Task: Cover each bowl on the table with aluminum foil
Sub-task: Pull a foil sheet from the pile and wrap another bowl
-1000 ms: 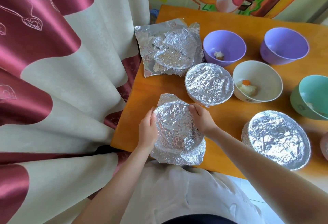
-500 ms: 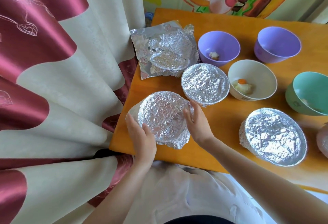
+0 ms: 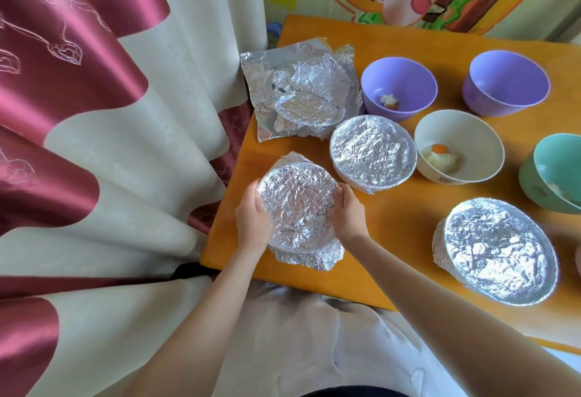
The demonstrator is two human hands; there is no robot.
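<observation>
Bowl in hand: the foil-wrapped bowl (image 3: 298, 208) is at the near-left corner of the orange bench (image 3: 393, 226), tipped toward the person. I cannot tell whether its base rests on the bench.
Left hand: the left hand (image 3: 253, 223) cups the bowl's 9 o'clock side, its fingers (image 3: 253, 192) curled against the foil at the rim.
Right hand: the right hand (image 3: 349, 217) cups the 3 o'clock side, curled the same way and pressing the foil in.
Loose skirt: a ragged foil flap (image 3: 317, 258) flares out at the bowl's 6 o'clock. If it is left unpressed, the cover probably lifts there.
Tear risk: the foil is thin and heavily creased, so a hard squeeze at the rim likely splits it.
Drop risk: the bench edge is close at 6 and 9 o'clock. A slip on the smooth foil could send the bowl toward the lap or the curtain (image 3: 94, 151).
Neighbour: a second covered bowl (image 3: 372, 152) stands just beside at 1 o'clock, and a careless right-hand swing could dent its cover.
Forearm: the right forearm runs near the third covered bowl (image 3: 500, 252) at 4 o'clock and could knock it.
Supply: the loose foil sheets (image 3: 301, 91) at 12 o'clock overhang the bench's left edge and may slide off.
Left open: the purple bowl with food (image 3: 398, 85), the far purple bowl (image 3: 506, 82), the cream bowl (image 3: 459, 146) and the teal bowl (image 3: 556, 173) lie between 1 and 3 o'clock, uncovered.
</observation>
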